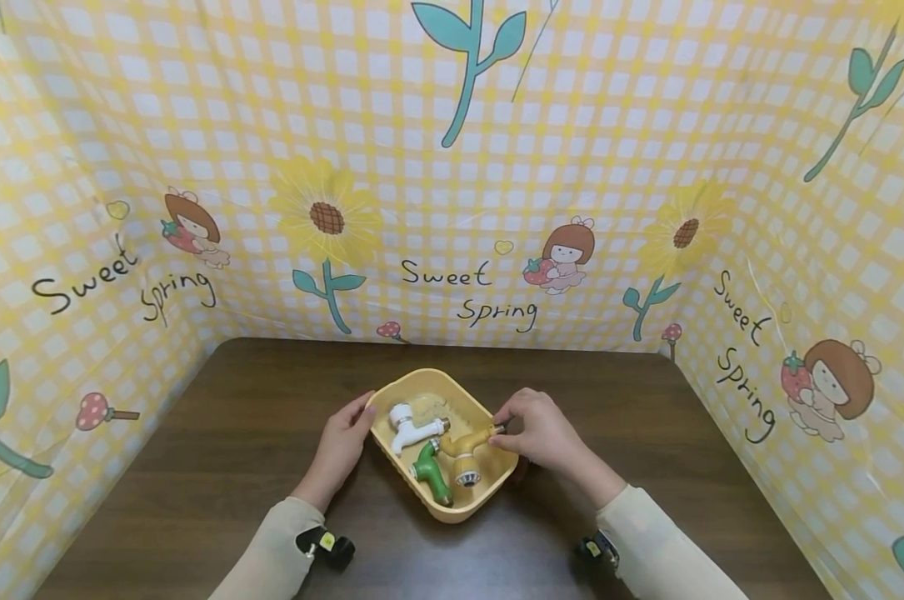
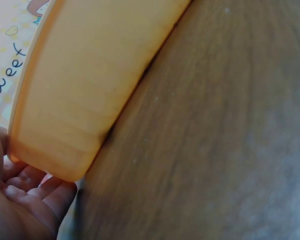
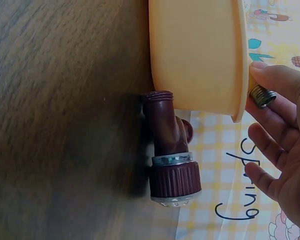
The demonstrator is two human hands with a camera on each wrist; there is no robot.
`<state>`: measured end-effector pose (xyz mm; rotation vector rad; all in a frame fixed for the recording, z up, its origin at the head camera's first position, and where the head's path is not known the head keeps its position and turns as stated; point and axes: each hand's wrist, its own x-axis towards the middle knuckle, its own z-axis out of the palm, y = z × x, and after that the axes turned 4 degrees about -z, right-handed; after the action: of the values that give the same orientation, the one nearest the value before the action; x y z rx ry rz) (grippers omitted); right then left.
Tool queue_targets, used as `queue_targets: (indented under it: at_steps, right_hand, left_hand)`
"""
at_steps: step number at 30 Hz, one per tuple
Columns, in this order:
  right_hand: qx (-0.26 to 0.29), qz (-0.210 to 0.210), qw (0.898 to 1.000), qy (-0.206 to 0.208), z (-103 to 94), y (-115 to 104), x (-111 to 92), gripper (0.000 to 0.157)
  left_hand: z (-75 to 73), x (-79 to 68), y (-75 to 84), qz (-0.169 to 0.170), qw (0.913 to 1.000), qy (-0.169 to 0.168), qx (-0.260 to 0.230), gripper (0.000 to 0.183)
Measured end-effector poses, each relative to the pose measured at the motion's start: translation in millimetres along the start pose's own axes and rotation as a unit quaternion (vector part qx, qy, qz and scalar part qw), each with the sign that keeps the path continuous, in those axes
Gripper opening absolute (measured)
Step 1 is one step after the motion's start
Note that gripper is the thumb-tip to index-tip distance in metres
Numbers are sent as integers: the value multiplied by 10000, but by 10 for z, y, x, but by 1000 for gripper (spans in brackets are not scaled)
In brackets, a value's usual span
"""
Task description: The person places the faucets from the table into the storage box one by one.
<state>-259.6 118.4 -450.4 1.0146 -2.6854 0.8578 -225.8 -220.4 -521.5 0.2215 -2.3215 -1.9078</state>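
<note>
A yellow plastic basin (image 1: 392, 385) stands on the table, holding a white tap (image 1: 416, 432), a green tap (image 1: 432, 475) and a yellow tap (image 1: 465, 447). At the basin's left corner my left hand (image 1: 342, 442) grips the rim, thumb at the edge and fingers against the outer wall (image 2: 85, 85). My right hand (image 1: 545, 429) is over the right side, thumb and forefinger pinching the yellow tap's threaded metal end (image 3: 262, 96). A dark red tap (image 3: 167, 130) lies on the table beside the basin; in the head view the right hand mostly hides it.
The dark wooden table (image 1: 272, 400) carries the basin near its middle. Yellow checked cloth (image 1: 452, 192) with printed flowers and lettering hangs round the back and both sides. A small black camera (image 1: 337, 550) is strapped to the left wrist, another (image 1: 597, 547) to the right.
</note>
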Motion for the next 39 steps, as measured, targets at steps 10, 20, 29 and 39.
queue_targets:
  at_steps: [10, 20, 29, 39]
  right_hand:
    - [-296, -161, 9994, -49, 50, -6, -14, 21]
    - [-474, -282, 9985, -79, 91, -18, -25, 21]
    - [-686, -376, 9967, -237, 162, -8, -13, 21]
    - [-906, -708, 9928, -324, 137, -39, 38, 24]
  left_hand:
    - [11, -5, -13, -16, 10000, -29, 6, 45]
    - [7, 1, -18, 8, 10000, -9, 77, 44]
    - [3, 3, -8, -5, 10000, -20, 41, 45]
    - [9, -2, 0, 2, 10000, -13, 30, 46]
